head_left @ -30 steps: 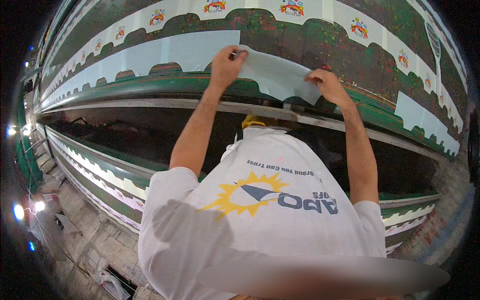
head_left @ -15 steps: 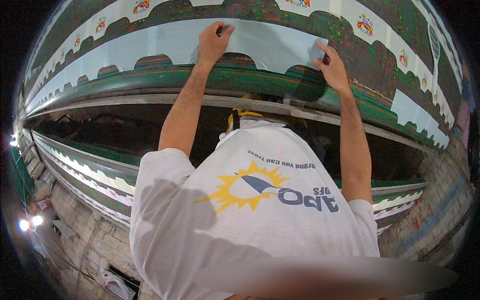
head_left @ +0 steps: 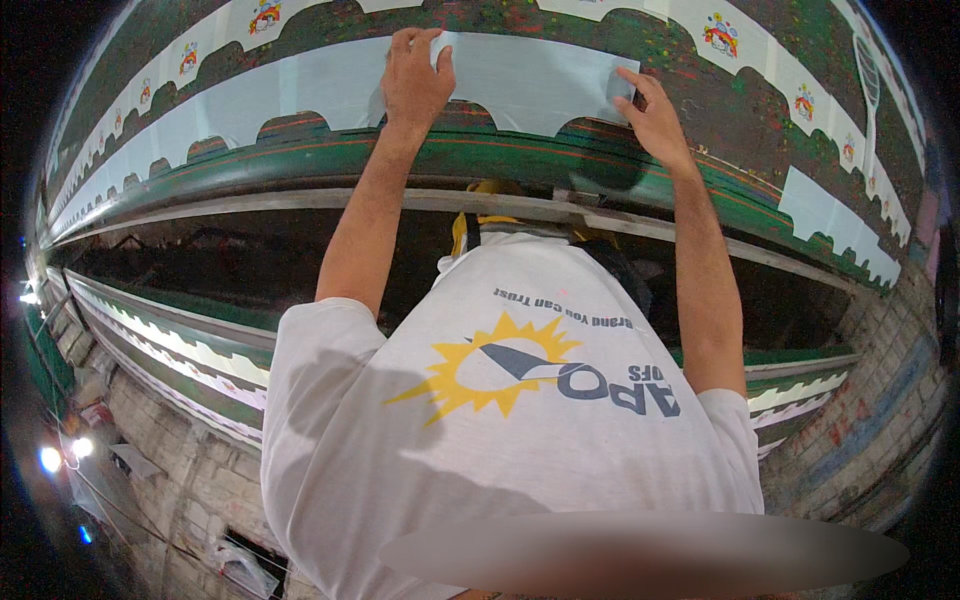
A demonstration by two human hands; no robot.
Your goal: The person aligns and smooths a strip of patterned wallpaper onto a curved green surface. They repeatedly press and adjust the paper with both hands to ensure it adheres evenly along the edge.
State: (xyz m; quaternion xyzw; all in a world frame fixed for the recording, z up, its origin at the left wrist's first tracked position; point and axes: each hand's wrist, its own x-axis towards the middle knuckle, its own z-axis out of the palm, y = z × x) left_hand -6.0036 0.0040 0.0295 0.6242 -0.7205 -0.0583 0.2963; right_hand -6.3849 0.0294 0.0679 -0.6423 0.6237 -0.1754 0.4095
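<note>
A pale blue sheet piece (head_left: 530,80) with scalloped cut-outs along its near edge lies on the dark green table (head_left: 470,155). On its left part rests my left hand (head_left: 415,82), palm down, fingers stretched forward and thumb held apart. At the sheet's right end is my right hand (head_left: 652,115). Its thumb and forefinger touch the surface near the corner with a gap between them, while the other fingers are partly hidden. More pale blue sheet (head_left: 290,95) runs leftward from my left hand in the same scalloped line.
Farther back lie white scalloped strips with small colourful prints (head_left: 720,40). Another pale blue piece (head_left: 835,225) sits at the right, near a racket-shaped object (head_left: 866,80). Behind me is a second long table with strips (head_left: 190,350), beside a brick floor (head_left: 190,480) and bright lamps (head_left: 65,455).
My left hand has flattened from a more curled pose and its fingers stretch forward. My right hand stays at the sheet's right end. The whole view has shifted slightly.
</note>
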